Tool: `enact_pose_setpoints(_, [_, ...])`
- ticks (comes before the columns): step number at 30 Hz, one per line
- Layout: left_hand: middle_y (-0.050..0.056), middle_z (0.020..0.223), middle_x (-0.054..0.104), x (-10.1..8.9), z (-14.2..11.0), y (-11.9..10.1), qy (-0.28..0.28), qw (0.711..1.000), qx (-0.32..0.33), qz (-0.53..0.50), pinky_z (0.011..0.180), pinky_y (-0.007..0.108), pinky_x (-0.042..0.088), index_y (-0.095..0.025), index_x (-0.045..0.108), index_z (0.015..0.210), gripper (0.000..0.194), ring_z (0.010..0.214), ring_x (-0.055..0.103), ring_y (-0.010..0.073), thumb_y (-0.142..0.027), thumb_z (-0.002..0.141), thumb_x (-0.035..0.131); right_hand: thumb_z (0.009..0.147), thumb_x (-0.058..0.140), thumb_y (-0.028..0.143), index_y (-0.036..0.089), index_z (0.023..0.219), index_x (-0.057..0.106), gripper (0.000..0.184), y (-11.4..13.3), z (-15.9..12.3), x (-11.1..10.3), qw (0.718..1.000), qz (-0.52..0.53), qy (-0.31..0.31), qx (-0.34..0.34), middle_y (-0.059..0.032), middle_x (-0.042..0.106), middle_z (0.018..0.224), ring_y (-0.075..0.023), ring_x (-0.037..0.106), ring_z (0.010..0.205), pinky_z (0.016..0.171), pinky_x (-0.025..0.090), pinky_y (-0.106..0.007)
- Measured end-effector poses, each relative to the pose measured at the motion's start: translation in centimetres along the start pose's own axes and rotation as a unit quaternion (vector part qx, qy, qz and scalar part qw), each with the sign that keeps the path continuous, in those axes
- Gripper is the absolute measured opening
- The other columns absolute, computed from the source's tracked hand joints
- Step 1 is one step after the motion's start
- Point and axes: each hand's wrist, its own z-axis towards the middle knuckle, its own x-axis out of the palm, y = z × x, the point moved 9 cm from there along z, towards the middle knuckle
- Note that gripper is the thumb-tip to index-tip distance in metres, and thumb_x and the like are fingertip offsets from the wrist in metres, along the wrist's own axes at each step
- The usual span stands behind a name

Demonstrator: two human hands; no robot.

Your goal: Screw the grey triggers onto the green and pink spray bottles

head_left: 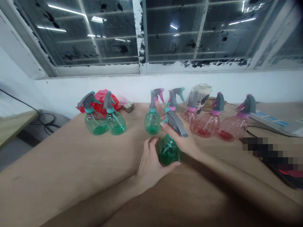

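Note:
A green spray bottle (169,153) with a grey and teal trigger head stands slightly tilted in front of me. My right hand (183,137) is closed around its neck, just beneath the spray head. From the near left, my left hand (150,167) curls around the lower body, thumb across the front near the base. Whether all its fingertips press on the plastic is hard to see. Just behind, to the left, is another green spray bottle (152,121) with some liquid inside. Close behind my right hand is a pink spray bottle (189,116).
Two green spray bottles (115,123) stand at the left before a red plastic bag (104,97). More pink spray bottles (208,124) line the right side. A power strip (272,119) and a dark, partly pixelated object (281,167) lie at right. The wall and window (142,67) bound the back.

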Motion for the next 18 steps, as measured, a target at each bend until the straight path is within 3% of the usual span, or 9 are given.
enact_pose_setpoints(6, [0.016, 0.125, 0.047, 0.9, 0.0, 0.2, 0.048, 0.999, -0.020, -0.010, 0.098, 0.055, 0.045, -0.017, 0.027, 0.134, 0.081, 0.120, 0.049, 0.0332, -0.054, 0.075, 0.069, 0.084, 0.063, 0.041, 0.024, 0.093, 0.056, 0.020, 0.4, 0.0, -0.3, 1.000, -0.008, -0.006, -0.006, -0.0027, 0.063, 0.089, -0.0212, 0.061, 0.081, 0.076, 0.050, -0.041])
enact_pose_setpoints(18, [0.015, 0.126, 0.050, 1.0, 0.0, -0.2, 0.072, 0.995, -0.030, -0.060, 0.101, 0.056, 0.041, -0.018, 0.031, 0.136, 0.076, 0.123, 0.048, 0.0331, -0.050, 0.078, 0.068, 0.082, 0.062, 0.036, 0.024, 0.077, 0.050, 0.018, 1.0, 0.4, -0.5, 0.999, -0.041, -0.003, 0.024, 0.0029, 0.056, 0.065, -0.0153, 0.053, 0.057, 0.060, 0.044, -0.035])
